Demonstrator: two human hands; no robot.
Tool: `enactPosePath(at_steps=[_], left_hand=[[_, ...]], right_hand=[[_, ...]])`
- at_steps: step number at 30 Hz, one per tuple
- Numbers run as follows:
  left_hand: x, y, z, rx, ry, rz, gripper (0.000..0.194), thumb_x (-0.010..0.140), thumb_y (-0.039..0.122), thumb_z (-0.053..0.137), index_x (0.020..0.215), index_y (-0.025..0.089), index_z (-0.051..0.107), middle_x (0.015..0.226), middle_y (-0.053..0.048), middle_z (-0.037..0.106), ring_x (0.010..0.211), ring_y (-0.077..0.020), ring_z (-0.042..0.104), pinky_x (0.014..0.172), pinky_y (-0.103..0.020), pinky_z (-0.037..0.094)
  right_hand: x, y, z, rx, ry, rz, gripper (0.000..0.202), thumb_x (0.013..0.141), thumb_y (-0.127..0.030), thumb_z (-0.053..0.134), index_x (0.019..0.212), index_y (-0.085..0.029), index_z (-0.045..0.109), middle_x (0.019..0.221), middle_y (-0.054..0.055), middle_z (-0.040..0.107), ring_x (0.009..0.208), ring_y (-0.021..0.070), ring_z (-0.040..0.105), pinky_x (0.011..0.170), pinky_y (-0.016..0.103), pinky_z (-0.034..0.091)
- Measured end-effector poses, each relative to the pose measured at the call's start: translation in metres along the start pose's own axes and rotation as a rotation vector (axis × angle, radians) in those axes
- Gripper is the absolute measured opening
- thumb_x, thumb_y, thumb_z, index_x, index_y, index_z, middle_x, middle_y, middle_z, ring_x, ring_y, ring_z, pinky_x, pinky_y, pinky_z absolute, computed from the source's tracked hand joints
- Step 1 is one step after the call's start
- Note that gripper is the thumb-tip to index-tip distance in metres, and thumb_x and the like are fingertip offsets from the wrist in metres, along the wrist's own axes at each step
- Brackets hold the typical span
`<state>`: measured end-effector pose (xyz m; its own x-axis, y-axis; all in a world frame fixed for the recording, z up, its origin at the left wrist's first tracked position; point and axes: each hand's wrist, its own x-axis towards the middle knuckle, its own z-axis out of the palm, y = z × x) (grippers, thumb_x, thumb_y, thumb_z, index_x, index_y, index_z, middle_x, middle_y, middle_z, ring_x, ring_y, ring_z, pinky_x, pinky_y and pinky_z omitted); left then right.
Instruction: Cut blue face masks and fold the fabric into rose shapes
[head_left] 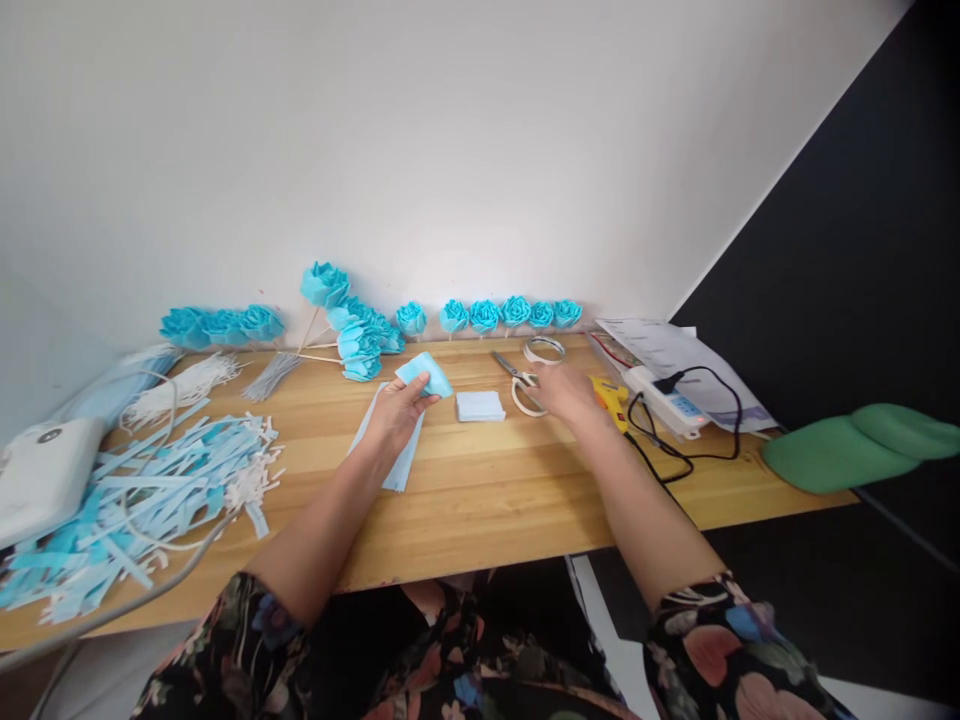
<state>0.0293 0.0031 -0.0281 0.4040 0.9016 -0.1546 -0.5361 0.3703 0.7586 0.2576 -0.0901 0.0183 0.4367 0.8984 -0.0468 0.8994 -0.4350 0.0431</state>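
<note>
My left hand (401, 408) pinches a folded piece of light-blue sheet material (426, 374) between thumb and fingers, above the table. Under that hand lies a long pale-blue strip (405, 465). My right hand (562, 392) is at the white-handled scissors (529, 396), its fingers on the handles; the fingertips are partly hidden. The scissor blades point to the back left. Between my hands sits a small stack of pale-blue rectangles (480, 406), touched by neither hand.
Blue handmade flowers (484, 316) line the wall. A tape roll (544, 349), yellow glue gun (611, 400), power strip (667, 402), papers (697, 370) and green bottle (847, 450) stand right. Cut strips (172, 480), grey wires (271, 376) and a white device (52, 470) are left.
</note>
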Motion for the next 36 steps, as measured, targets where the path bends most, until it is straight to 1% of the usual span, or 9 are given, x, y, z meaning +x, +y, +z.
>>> enactPosePath(at_steps=[8, 11, 15, 19, 22, 25, 28, 31, 36], left_hand=[[-0.002, 0.008, 0.005, -0.093, 0.026, -0.061, 0.007, 0.077, 0.006, 0.071, 0.079, 0.012, 0.067, 0.071, 0.0, 0.072, 0.06, -0.01, 0.066, 0.055, -0.02, 0.055], [-0.001, 0.011, 0.004, -0.153, 0.026, -0.06, 0.008, 0.082, 0.006, 0.067, 0.079, 0.013, 0.065, 0.069, 0.001, 0.071, 0.059, -0.0092, 0.066, 0.056, -0.02, 0.055], [-0.001, 0.015, 0.004, -0.199, 0.031, -0.083, 0.008, 0.081, 0.007, 0.069, 0.079, 0.013, 0.064, 0.068, 0.002, 0.07, 0.059, -0.0084, 0.066, 0.059, -0.019, 0.056], [-0.001, 0.018, 0.005, -0.222, 0.046, -0.097, 0.009, 0.083, 0.007, 0.066, 0.079, 0.014, 0.063, 0.069, 0.002, 0.07, 0.059, -0.0078, 0.066, 0.058, -0.017, 0.055], [0.0, 0.02, 0.004, -0.245, 0.056, -0.095, 0.01, 0.084, 0.006, 0.065, 0.079, 0.015, 0.064, 0.07, 0.002, 0.071, 0.059, -0.0073, 0.066, 0.057, -0.017, 0.055], [0.001, 0.023, 0.003, -0.269, 0.09, -0.102, 0.01, 0.083, 0.006, 0.067, 0.079, 0.015, 0.064, 0.071, 0.003, 0.071, 0.06, -0.0067, 0.066, 0.057, -0.016, 0.055], [0.001, 0.025, 0.004, -0.296, 0.114, -0.11, 0.011, 0.083, 0.006, 0.067, 0.078, 0.015, 0.064, 0.07, 0.003, 0.07, 0.06, -0.0061, 0.065, 0.058, -0.015, 0.054], [0.0, 0.027, 0.006, -0.312, 0.122, -0.108, 0.011, 0.083, 0.006, 0.067, 0.077, 0.015, 0.064, 0.071, 0.003, 0.07, 0.061, -0.0059, 0.066, 0.058, -0.015, 0.054], [-0.003, 0.027, 0.009, -0.336, 0.126, -0.13, 0.013, 0.087, 0.007, 0.062, 0.077, 0.013, 0.063, 0.069, 0.002, 0.069, 0.059, -0.0064, 0.066, 0.057, -0.015, 0.055]], right_hand=[[0.006, -0.005, 0.015, 0.068, 0.056, -0.019, 0.041, 0.086, -0.03, 0.053, 0.121, -0.01, 0.06, 0.111, 0.023, 0.069, 0.102, 0.0341, 0.067, 0.081, 0.04, 0.05], [0.011, 0.011, 0.018, 0.381, 0.142, 0.032, 0.048, 0.081, -0.033, 0.06, 0.127, -0.018, 0.059, 0.108, 0.014, 0.072, 0.1, 0.0303, 0.068, 0.086, 0.041, 0.05], [0.008, 0.023, 0.017, 1.095, 0.18, 0.031, 0.063, 0.072, -0.037, 0.072, 0.13, -0.02, 0.055, 0.095, 0.005, 0.071, 0.085, 0.0193, 0.067, 0.077, 0.033, 0.054], [-0.008, 0.009, 0.009, 1.611, 0.019, -0.105, 0.059, 0.069, -0.05, 0.076, 0.119, -0.024, 0.061, 0.088, 0.001, 0.067, 0.075, 0.0149, 0.066, 0.074, 0.032, 0.057], [-0.017, -0.007, 0.0, 1.752, -0.14, -0.218, 0.052, 0.074, -0.053, 0.073, 0.116, -0.025, 0.061, 0.086, 0.001, 0.065, 0.077, 0.0149, 0.066, 0.081, 0.036, 0.057], [-0.02, -0.018, -0.01, 1.718, -0.237, -0.37, 0.053, 0.08, -0.059, 0.065, 0.119, -0.024, 0.058, 0.091, 0.004, 0.066, 0.084, 0.0188, 0.067, 0.085, 0.041, 0.056], [-0.02, -0.026, -0.019, 1.649, -0.356, -0.525, 0.066, 0.085, -0.073, 0.041, 0.125, -0.022, 0.054, 0.101, 0.011, 0.066, 0.089, 0.0228, 0.067, 0.081, 0.042, 0.055], [-0.02, -0.032, -0.024, 1.559, -0.504, -0.597, 0.072, 0.089, -0.073, 0.024, 0.124, -0.018, 0.053, 0.096, 0.014, 0.066, 0.084, 0.0239, 0.066, 0.076, 0.041, 0.053], [-0.023, -0.039, -0.006, 1.498, -0.78, -0.652, 0.073, 0.075, -0.08, 0.045, 0.109, -0.016, 0.056, 0.072, 0.008, 0.063, 0.062, 0.0222, 0.062, 0.064, 0.038, 0.051]])
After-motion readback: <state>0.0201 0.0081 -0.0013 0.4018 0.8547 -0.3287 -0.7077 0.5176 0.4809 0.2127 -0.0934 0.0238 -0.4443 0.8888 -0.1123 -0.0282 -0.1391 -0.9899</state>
